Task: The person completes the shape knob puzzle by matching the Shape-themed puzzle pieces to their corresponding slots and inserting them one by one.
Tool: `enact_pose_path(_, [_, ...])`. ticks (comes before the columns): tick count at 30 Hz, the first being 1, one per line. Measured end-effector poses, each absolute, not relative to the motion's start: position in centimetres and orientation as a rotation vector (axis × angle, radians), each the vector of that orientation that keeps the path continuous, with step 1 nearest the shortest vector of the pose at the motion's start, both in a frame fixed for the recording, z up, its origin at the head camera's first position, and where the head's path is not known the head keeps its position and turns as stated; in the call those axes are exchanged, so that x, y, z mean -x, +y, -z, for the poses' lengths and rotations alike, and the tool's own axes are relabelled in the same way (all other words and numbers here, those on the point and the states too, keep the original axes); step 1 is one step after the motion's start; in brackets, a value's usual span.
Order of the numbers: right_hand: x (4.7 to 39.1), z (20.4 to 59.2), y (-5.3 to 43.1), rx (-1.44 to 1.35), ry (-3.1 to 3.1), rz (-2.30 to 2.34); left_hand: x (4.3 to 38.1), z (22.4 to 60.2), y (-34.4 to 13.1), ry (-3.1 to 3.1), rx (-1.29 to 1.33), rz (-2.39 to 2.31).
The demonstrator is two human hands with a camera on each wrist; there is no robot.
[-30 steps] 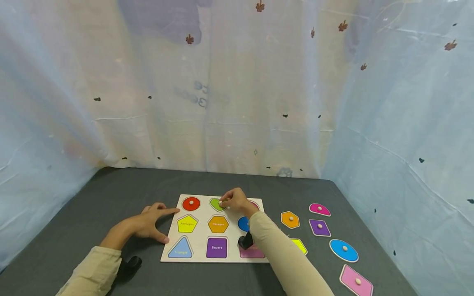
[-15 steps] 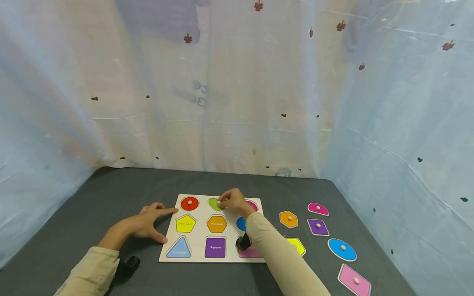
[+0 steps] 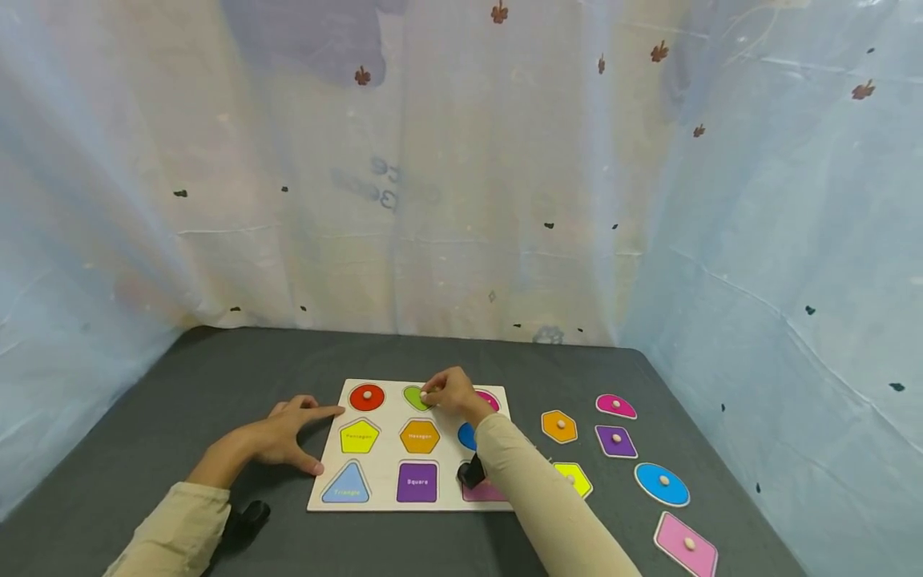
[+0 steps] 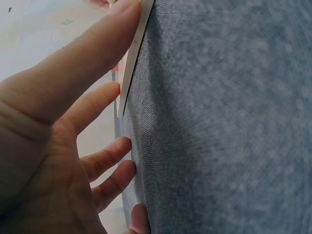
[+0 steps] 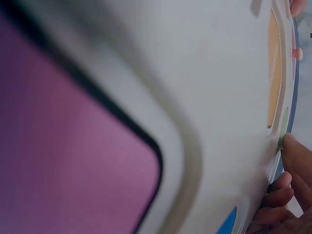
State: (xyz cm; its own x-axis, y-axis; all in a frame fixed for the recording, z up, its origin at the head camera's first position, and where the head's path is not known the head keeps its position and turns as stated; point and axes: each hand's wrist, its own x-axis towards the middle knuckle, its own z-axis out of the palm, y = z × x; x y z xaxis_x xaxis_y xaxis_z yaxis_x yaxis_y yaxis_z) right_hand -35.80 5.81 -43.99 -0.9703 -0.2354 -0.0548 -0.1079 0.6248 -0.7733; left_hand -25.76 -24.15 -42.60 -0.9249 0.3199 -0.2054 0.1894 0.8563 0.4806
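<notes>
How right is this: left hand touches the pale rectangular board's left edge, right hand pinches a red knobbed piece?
Colour's wrong: head view shows the right hand pinching a green knobbed piece, not red. The left hand does touch the board at its left edge.

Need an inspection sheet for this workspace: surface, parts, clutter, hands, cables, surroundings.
Surface: dark grey table, fabric-like.
Job's things: puzzle board with red circle in place; green piece at the far edge's middle spot, full seating unclear. Loose to the board's right: orange hexagon, magenta half-disc, purple piece, blue oval, pink rectangle, yellow pentagon, partly hidden.
Clutter: nothing seen.
Left hand: thumb and index finger touch the board's left edge.
Right hand: pinches the green piece's knob.
Cables: nothing seen.
Surroundings: pale sheeting behind and at both sides, dark marks on it.
</notes>
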Motion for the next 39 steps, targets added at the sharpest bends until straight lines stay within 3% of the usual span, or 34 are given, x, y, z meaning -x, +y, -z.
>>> enact_pose_path(13, [35.5,43.6,6.9,0.3,2.601,1.333,25.8,42.7,-24.1,2.764,-0.4,-0.683])
enact_pose_path(39, [34.8,39.4,17.0,0.454,2.593,1.248,25.9,43.0,-24.4,2.764,-0.394,-0.668])
